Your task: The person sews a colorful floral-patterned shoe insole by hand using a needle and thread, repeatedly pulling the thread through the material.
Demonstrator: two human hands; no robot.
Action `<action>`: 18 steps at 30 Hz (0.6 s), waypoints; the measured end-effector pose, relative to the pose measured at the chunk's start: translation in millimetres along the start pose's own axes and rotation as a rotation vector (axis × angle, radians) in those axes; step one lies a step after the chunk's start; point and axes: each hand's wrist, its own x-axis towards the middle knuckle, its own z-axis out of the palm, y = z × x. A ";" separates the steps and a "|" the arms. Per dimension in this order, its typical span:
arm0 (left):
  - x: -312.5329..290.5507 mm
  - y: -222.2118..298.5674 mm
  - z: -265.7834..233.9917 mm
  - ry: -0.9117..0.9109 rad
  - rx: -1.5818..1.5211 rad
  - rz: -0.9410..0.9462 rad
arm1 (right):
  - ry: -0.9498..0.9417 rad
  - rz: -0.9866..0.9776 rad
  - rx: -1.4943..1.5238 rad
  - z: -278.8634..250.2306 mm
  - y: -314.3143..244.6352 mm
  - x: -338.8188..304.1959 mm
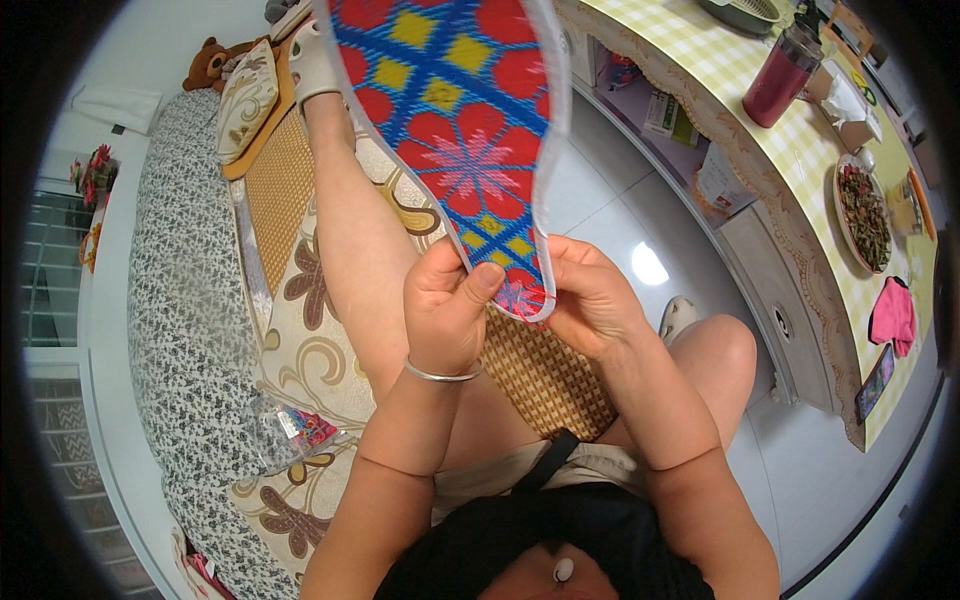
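Note:
An embroidered insole (468, 172) stands up in front of me, its narrow end toward me. Red flowers, yellow diamonds and blue bands cover it inside a white edge. My left hand (446, 305) grips it near the narrow end, thumb on the patterned face and fingers behind. On the other side my right hand (592, 297) is closed at the edge, its fingertips partly hidden behind the insole. A loose red thread (541, 300) shows at the narrow end beside the right fingers; I cannot make out a needle.
A packet of colourful thread (308, 428) lies on the patterned sofa cover (322, 365) at left. On the right, a checked tablecloth (820, 215) carries a dark red bottle (783, 76), a tissue box (842, 110), an oval dish (862, 215), a pink cloth (892, 316) and a phone (876, 382).

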 end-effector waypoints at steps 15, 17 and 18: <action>2.9 -7.9 0.8 0.049 -0.002 -0.036 | 0.006 -0.151 -0.050 -6.1 1.3 2.6; 4.9 -9.9 -1.2 0.037 -0.055 -0.065 | 0.027 -0.177 -0.068 -7.9 0.3 2.8; 5.2 -12.7 -6.2 0.012 -0.085 -0.075 | 0.030 -0.174 -0.081 -7.8 -0.2 1.9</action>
